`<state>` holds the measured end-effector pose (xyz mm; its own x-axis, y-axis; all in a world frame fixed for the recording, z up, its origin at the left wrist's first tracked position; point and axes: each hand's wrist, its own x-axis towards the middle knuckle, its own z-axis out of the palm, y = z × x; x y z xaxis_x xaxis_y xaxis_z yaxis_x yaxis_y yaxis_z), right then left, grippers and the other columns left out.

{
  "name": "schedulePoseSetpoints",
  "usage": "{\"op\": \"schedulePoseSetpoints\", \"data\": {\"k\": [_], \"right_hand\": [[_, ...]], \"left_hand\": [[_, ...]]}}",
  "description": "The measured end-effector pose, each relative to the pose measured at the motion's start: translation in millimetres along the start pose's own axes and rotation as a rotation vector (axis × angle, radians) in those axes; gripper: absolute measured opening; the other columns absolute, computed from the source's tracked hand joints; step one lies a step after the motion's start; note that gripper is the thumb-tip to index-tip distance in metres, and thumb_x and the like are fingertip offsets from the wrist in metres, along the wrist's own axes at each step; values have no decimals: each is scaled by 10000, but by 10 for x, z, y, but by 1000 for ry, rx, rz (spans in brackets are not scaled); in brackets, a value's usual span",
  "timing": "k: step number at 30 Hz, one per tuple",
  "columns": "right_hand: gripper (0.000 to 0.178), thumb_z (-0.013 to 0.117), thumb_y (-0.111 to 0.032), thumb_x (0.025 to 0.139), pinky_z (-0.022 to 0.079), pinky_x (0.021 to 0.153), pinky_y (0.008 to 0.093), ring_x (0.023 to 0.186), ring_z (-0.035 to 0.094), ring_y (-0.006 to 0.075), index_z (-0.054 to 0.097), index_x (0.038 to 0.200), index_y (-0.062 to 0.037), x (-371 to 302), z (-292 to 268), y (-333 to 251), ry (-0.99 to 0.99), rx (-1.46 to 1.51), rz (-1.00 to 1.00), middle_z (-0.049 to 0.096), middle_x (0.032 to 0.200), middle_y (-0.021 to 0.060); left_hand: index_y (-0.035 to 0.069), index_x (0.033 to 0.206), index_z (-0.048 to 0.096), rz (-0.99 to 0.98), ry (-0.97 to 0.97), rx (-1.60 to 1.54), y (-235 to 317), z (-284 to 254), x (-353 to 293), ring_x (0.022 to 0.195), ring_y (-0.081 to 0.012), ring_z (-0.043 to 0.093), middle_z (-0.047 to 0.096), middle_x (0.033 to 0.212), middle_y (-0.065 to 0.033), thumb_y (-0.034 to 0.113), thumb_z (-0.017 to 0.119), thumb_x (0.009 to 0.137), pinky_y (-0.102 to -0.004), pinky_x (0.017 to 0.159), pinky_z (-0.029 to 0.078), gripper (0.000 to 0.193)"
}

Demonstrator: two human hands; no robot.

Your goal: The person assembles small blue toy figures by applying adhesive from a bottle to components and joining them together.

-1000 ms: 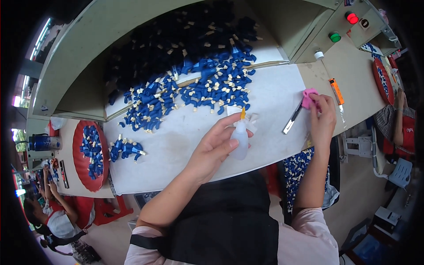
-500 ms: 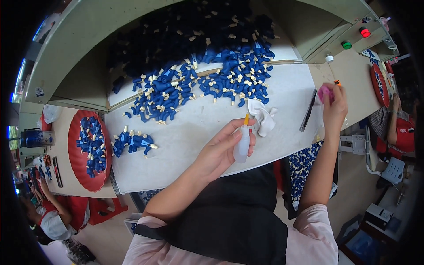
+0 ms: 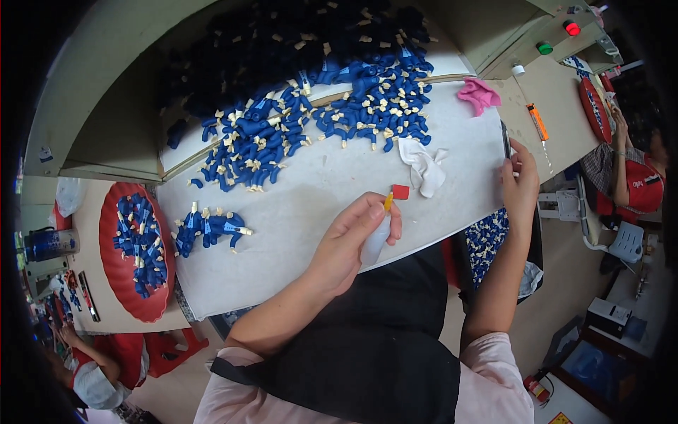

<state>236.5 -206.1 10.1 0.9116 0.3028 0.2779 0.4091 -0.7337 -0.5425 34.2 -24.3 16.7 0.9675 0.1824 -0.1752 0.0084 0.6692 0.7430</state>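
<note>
My left hand [image 3: 353, 240] is closed around a small translucent white squeeze bottle [image 3: 376, 240] with a yellow nozzle, tilted over the front edge of the white work surface [image 3: 296, 212]. Just beyond its fingertips is a small red square piece [image 3: 400, 191]; whether it touches the hand I cannot tell. At the surface's right edge, my right hand [image 3: 521, 177] has its fingers closed on a slim black tool [image 3: 506, 138], whose lower end is hidden. A crumpled white cloth [image 3: 422, 166] lies between the hands, and a pink cloth [image 3: 479, 95] lies farther back.
Blue figure parts with cream ends [image 3: 265, 134] are heaped at the back, under a shelf housing. A few blue figures [image 3: 208, 227] lie left, beside a red scalloped tray [image 3: 106, 261] of more. An orange-handled tool [image 3: 538, 124] lies right. Co-workers sit at both sides.
My right hand has let go of the pink cloth at the back right and come nearer, onto the slim black tool, which has turned. The left hand's bottle tilts more. The view has shifted slightly.
</note>
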Motion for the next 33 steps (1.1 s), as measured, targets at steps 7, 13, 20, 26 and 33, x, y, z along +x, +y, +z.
{"op": "schedulePoseSetpoints", "data": {"k": [7, 13, 20, 26, 33], "right_hand": [[522, 449, 147, 606, 443, 582, 275, 667, 537, 237, 544, 1078, -54, -778, -162, -1012, -281, 225, -484, 519, 818, 125], [526, 541, 93, 586, 416, 493, 221, 616, 501, 145, 600, 1039, -169, -830, -58, -969, -285, 200, -640, 464, 761, 56], [560, 554, 75, 555, 387, 445, 216, 574, 454, 132, 602, 1041, -197, -749, -19, -863, -205, 44, -710, 469, 763, 48], [583, 563, 26, 531, 350, 428, 202, 552, 414, 125, 599, 1039, -257, -814, 11, -842, -226, 31, -760, 465, 749, 27], [573, 563, 28, 532, 344, 424, 203, 543, 409, 127, 602, 1037, -239, -896, 21, -798, -226, 26, -790, 463, 747, 29]], "left_hand": [[52, 949, 463, -102, 49, -80, 60, -26, -100, 566, -91, 441, 483, 667, -44, 259, 353, 902, -201, 544, 358, 239], [34, 943, 463, -76, 18, -29, 23, -30, -126, 576, -99, 481, 487, 657, -41, 245, 372, 900, -208, 541, 382, 234], [33, 912, 458, -77, 1, -19, -22, -27, -114, 584, -121, 520, 512, 641, -56, 221, 368, 900, -217, 543, 395, 209], [40, 888, 442, -107, 4, -43, -11, -3, -124, 540, -114, 494, 503, 602, -55, 227, 373, 898, -217, 545, 395, 199], [51, 870, 434, -129, -20, -39, -25, -22, -146, 521, -113, 490, 504, 593, -50, 210, 423, 883, -221, 529, 396, 160]]}}
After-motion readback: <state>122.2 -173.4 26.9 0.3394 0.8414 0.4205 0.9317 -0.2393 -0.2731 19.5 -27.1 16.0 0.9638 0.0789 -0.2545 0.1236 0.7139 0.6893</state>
